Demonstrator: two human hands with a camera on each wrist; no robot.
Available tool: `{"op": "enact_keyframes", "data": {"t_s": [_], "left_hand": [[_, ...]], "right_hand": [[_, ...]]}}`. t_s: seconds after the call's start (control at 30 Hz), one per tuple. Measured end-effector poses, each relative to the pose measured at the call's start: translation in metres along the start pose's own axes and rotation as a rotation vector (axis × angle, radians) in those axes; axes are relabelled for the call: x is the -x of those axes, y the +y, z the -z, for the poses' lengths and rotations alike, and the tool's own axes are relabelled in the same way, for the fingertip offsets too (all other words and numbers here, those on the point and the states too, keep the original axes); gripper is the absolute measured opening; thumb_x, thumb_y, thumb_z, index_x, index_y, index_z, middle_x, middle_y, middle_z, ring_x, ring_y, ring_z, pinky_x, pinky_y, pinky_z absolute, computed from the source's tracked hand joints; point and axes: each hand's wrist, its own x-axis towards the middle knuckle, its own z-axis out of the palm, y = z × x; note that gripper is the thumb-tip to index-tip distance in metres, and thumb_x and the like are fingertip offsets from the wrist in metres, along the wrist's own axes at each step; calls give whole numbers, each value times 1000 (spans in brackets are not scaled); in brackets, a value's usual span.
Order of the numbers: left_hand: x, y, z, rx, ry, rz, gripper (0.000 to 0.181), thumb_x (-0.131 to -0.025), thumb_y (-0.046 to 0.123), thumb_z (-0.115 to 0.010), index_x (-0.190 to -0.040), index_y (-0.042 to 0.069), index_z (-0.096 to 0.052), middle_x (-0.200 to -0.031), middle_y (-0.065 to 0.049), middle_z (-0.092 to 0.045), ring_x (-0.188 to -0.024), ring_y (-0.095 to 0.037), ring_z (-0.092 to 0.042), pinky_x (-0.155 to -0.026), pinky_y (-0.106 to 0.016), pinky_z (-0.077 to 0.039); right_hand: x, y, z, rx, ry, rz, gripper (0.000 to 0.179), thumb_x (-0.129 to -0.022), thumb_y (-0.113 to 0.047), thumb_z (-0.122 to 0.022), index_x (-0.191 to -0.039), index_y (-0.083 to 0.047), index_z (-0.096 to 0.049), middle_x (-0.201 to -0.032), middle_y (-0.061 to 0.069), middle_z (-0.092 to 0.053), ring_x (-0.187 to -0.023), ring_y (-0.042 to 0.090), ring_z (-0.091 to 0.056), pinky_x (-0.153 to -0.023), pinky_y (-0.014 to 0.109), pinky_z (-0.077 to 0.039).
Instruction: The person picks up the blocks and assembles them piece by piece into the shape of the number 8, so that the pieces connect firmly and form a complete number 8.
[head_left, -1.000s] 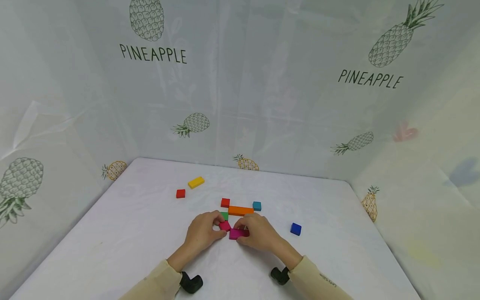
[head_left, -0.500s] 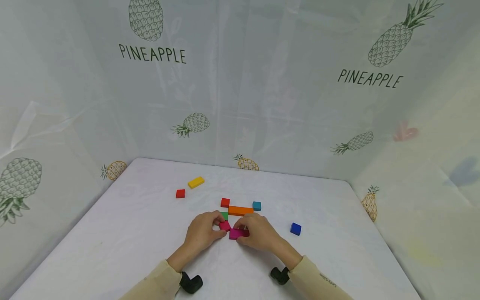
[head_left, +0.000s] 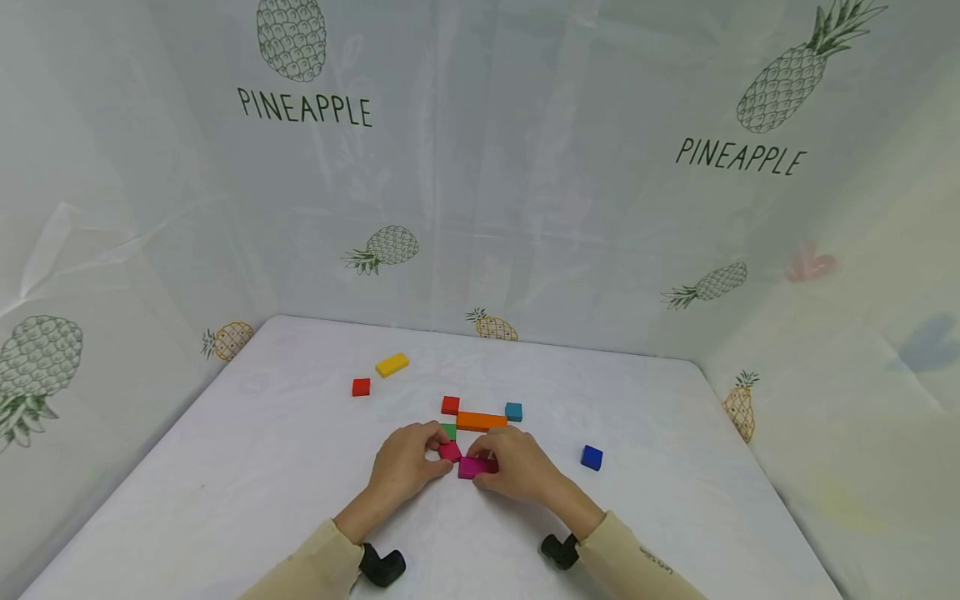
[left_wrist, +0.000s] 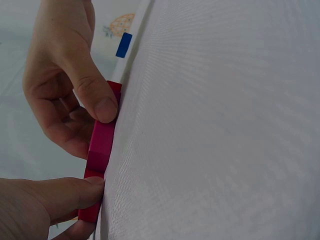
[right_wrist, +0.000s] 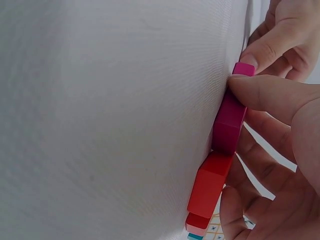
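So we've got both hands low in the middle of the frame. Our left hand (head_left: 405, 462) pinches the crimson block (head_left: 449, 452) between thumb and finger, gap only as wide as the block. Our right hand (head_left: 521, 467) does the same with the magenta block (head_left: 472, 468), just right of it; from the left wrist the two blocks look to touch. The right wrist view also shows a red block (right_wrist: 210, 184) butted against magenta's far end, lower middle of that frame.

Room-wise, it's tight right above the hands: the green block (head_left: 448, 431) sits by crimson's upper edge, with the orange block (head_left: 482, 422) to its right and the teal block (head_left: 513, 412) off that one's upper right corner. Lower left, we've got loads of table (head_left: 225, 483) before its slanting edge. Lower right is roomy too, with the blue block (head_left: 592, 457) well apart from our fingers. The table's far edge runs across mid-frame, past the yellow block (head_left: 392, 365), and a curtain (head_left: 480, 167) rises behind it.
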Motion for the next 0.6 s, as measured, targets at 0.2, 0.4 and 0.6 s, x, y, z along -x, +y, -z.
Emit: {"op": "enact_keyframes", "data": {"t_s": [0.2, 0.4, 0.6], "left_hand": [[0, -1, 0, 2, 1, -12, 27, -82, 21, -92, -100, 20, -72, -86, 6, -68, -80, -13, -56, -71, -35, -48], [-1, 0, 1, -8, 6, -10, 27, -82, 21, -92, -100, 20, -72, -85, 6, -68, -80, -13, -57, -72, -34, -48], [0, 0, 1, -2, 6, -5, 27, -82, 21, -92, -100, 20, -72, -85, 6, -68, -80, -13, -57, -72, -35, -48]], "right_hand": [[0, 0, 0, -1, -4, -4, 25, -87, -25, -89, -109, -20, -80, -92, -14, -70, -89, 5, -56, -78, 24, -49], [0, -2, 2, -11, -8, -6, 25, -87, -25, -90, -110, -20, -80, -92, -13, -70, -89, 5, -57, -77, 24, -50], [1, -3, 3, -12, -11, -10, 25, -87, -24, -90, -110, -20, -80, -91, -13, -70, -89, 5, -57, -78, 24, -50]]}}
